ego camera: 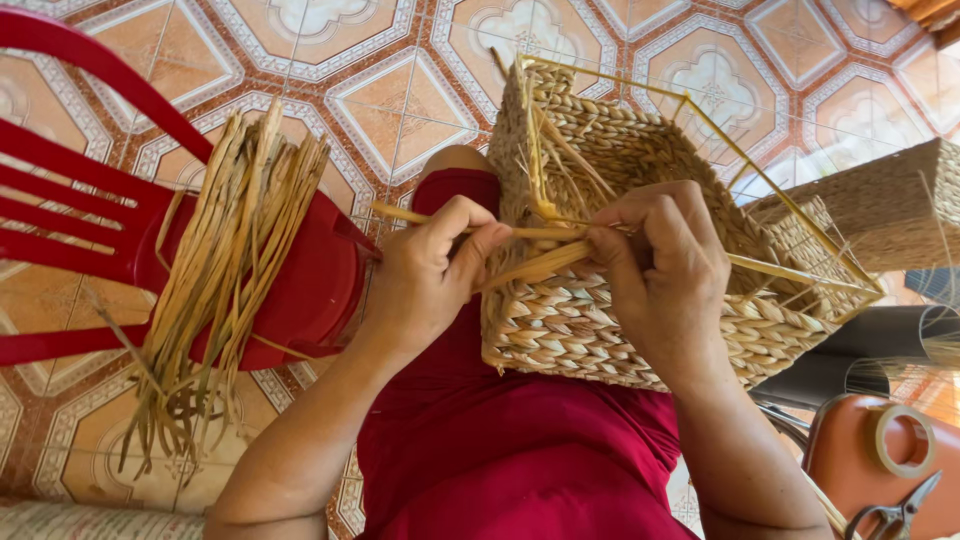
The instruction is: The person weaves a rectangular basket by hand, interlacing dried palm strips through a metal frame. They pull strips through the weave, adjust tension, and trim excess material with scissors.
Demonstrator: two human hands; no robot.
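On the lap, the half-woven basket [640, 300] leans; a straw strand [530, 262] runs nine-to-three, pinched at both ends by the left hand [425, 275] and right hand [665, 265], equally near.

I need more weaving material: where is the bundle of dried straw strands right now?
In the head view, the bundle of dried straw strands lies on the red plastic chair, at the person's left.

Right hand [665, 275] covers middle of woven basket [640, 250] rim — weave beneath unseen. Red chair [90, 200] cut by left edge. Second basket [895, 205] cut by right edge. Scissors [893, 515] — blades cut off at bottom edge. Forearms run out at bottom edge.
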